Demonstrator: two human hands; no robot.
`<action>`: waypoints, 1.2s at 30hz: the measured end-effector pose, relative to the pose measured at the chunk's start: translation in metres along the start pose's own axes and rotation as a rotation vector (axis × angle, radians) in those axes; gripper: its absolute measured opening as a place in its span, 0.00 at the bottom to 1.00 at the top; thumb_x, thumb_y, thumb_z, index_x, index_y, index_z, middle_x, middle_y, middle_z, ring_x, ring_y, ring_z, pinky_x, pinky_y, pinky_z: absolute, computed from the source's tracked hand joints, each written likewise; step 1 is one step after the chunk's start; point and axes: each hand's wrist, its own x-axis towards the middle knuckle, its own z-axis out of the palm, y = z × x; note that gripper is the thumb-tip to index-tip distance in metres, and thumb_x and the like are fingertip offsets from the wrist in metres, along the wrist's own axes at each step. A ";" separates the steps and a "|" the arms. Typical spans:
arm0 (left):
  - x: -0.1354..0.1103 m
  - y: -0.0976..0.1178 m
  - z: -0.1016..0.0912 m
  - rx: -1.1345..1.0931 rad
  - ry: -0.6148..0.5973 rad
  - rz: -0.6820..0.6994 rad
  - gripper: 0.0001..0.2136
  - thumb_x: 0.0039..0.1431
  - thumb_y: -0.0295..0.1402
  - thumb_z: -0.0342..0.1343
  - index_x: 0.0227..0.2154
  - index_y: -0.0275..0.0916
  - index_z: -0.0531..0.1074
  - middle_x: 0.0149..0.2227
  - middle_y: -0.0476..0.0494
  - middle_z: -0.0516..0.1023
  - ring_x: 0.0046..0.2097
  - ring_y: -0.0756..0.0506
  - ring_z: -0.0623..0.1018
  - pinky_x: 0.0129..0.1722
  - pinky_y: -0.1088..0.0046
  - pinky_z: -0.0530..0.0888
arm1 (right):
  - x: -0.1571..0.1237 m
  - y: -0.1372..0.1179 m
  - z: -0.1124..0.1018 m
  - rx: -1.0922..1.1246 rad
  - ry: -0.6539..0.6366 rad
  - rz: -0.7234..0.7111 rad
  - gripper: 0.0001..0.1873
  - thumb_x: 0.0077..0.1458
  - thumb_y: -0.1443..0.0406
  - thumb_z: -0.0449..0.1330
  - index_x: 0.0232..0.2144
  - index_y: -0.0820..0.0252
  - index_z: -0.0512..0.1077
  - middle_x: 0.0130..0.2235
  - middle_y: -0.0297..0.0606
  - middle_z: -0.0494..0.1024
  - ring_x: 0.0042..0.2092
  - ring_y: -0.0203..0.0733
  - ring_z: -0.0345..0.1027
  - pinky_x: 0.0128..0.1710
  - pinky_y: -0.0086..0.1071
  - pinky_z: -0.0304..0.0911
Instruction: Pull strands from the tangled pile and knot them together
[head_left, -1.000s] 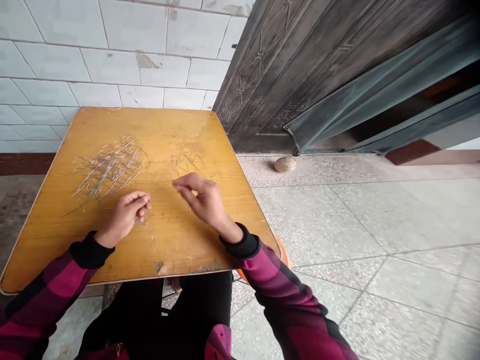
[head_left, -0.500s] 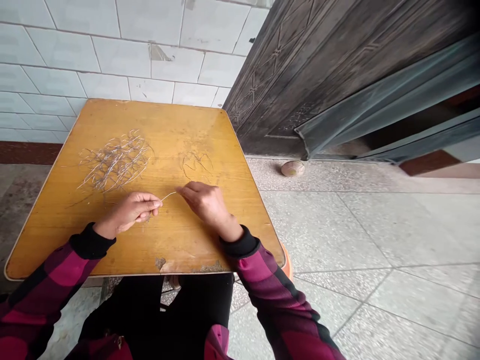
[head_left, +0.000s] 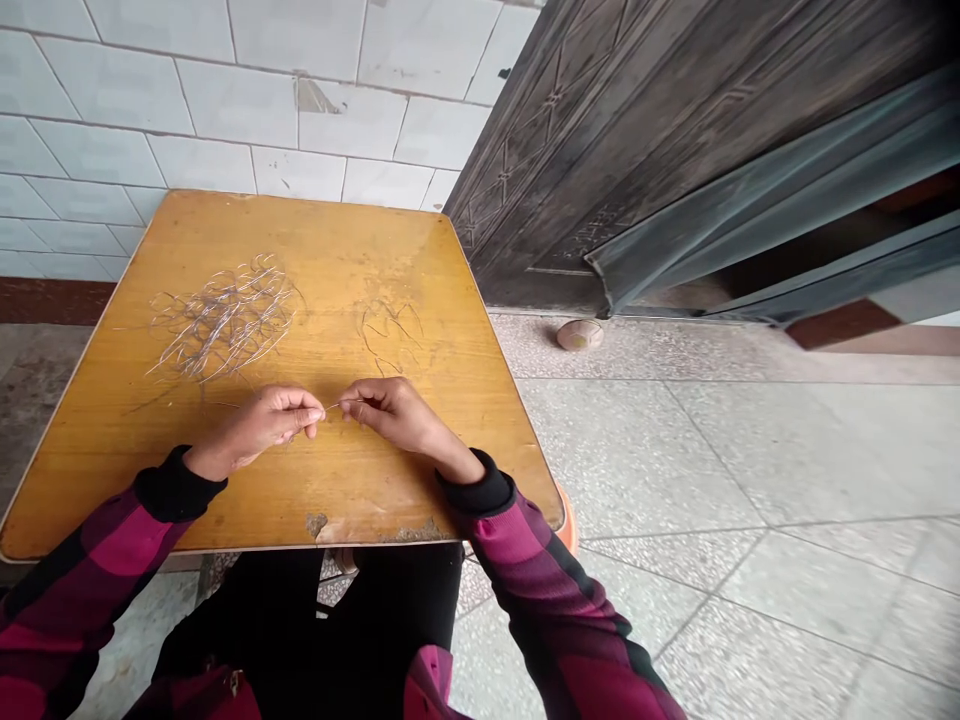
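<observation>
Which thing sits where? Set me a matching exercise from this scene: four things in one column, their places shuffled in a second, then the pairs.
Things:
1. Large tangle of silvery strands
2. Small tangle of strands
3. Short single strand
4. Pale rounded object

Places:
A. Floor at the foot of the dark door
B. Pinched between the fingers of the left hand and right hand
C. Left side of the yellow wooden tabletop
D. Tabletop, just beyond the right hand

Pairs: 1-C, 2-D, 3-B, 4-A
</observation>
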 end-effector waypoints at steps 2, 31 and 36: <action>0.000 -0.001 0.000 0.043 -0.003 0.006 0.12 0.55 0.39 0.54 0.25 0.34 0.70 0.22 0.51 0.68 0.20 0.56 0.57 0.20 0.78 0.54 | 0.001 0.003 0.000 0.108 -0.040 0.080 0.10 0.57 0.63 0.56 0.29 0.64 0.74 0.26 0.34 0.75 0.25 0.30 0.62 0.27 0.26 0.58; 0.003 -0.004 0.001 -0.193 0.036 -0.027 0.12 0.51 0.39 0.59 0.23 0.35 0.67 0.22 0.51 0.67 0.19 0.57 0.56 0.19 0.77 0.50 | -0.004 -0.002 0.002 0.204 0.029 0.080 0.07 0.60 0.63 0.53 0.34 0.62 0.67 0.28 0.33 0.74 0.25 0.29 0.69 0.25 0.24 0.66; 0.003 -0.005 0.000 -0.141 0.047 -0.008 0.12 0.53 0.39 0.57 0.23 0.35 0.67 0.21 0.51 0.67 0.20 0.57 0.57 0.19 0.78 0.52 | -0.006 -0.004 0.000 0.058 0.026 0.040 0.06 0.60 0.66 0.53 0.35 0.63 0.68 0.29 0.34 0.76 0.28 0.30 0.70 0.30 0.25 0.65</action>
